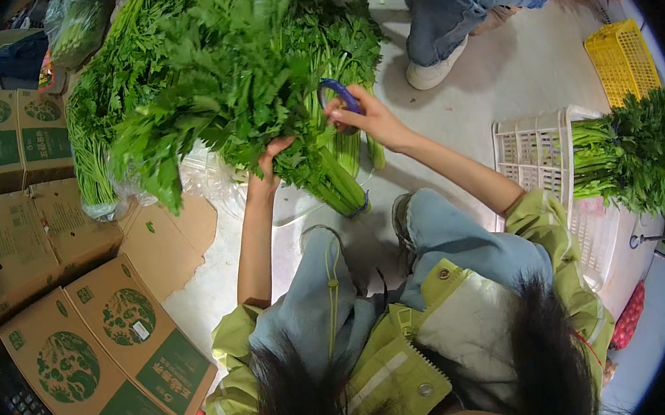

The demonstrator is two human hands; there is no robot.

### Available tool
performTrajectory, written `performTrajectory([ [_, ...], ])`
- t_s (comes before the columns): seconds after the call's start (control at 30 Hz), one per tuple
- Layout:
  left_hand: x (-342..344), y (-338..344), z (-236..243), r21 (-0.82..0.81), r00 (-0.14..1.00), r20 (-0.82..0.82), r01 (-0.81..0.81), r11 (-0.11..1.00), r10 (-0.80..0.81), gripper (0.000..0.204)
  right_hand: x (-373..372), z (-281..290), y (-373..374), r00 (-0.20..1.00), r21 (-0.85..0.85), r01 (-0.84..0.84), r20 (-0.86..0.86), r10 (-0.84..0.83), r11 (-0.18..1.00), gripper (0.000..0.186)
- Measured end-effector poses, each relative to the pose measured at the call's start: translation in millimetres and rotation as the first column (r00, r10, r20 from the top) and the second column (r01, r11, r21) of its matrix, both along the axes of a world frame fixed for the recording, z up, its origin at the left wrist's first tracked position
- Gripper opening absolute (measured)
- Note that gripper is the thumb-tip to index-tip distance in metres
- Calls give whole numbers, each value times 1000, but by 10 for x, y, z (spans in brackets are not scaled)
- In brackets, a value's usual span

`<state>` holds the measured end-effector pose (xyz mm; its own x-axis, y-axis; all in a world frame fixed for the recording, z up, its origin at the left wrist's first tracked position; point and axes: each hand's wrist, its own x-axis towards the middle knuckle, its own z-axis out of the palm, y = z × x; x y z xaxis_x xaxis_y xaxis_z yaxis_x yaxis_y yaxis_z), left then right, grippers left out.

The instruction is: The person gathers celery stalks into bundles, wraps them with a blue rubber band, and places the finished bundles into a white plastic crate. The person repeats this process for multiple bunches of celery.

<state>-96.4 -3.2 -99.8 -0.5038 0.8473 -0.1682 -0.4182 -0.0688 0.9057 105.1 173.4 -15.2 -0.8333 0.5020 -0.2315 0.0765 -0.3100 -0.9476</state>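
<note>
In front of me a bunch of celery [336, 177] lies tilted, its leaves up and to the left and its stalk ends toward my knees. A band of purple-blue tape circles the stalks near their cut ends. My left hand [270, 159] is closed around the leafy part, some fingers hidden by leaves. In my right hand [370, 117] is a purple roll of tape [333, 94], held by its ring beside the bunch. More celery [350, 54] lies in a leafy heap just beyond both hands.
Printed cardboard boxes [63, 357] stand at left. A white plastic crate [531, 148] with celery bundles [623, 151] is at right, near a yellow crate [624, 63]. Another person's jeans leg [441, 9] and white shoe are at the upper right. Clear plastic [214, 179] lies on the floor.
</note>
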Motion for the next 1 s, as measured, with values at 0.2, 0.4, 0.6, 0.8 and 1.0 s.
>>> performTrajectory([
  [0.2, 350, 163, 643, -74, 993, 65, 99, 992, -95, 36, -196, 127, -216, 991, 451, -30, 132, -33, 892, 40],
  [0.4, 248, 138, 432, -37, 967, -217, 132, 991, -137, 36, -255, 175, -141, 996, 800, 60, -91, 22, 597, 30],
  [0.6, 41, 48, -15, 51, 989, 70, 124, 991, -127, 41, 62, 181, 124, 993, 95, -41, -110, 51, 995, 25],
  [0.8, -160, 87, -188, -227, 999, -44, -9, 974, -1, 28, 379, 380, 138, 975, 150, 18, -221, 16, 989, 26],
  [1.0, 177, 294, 210, -102, 998, 62, -13, 995, 20, 24, 83, 669, -6, 973, 779, -111, -42, 229, 618, 27],
])
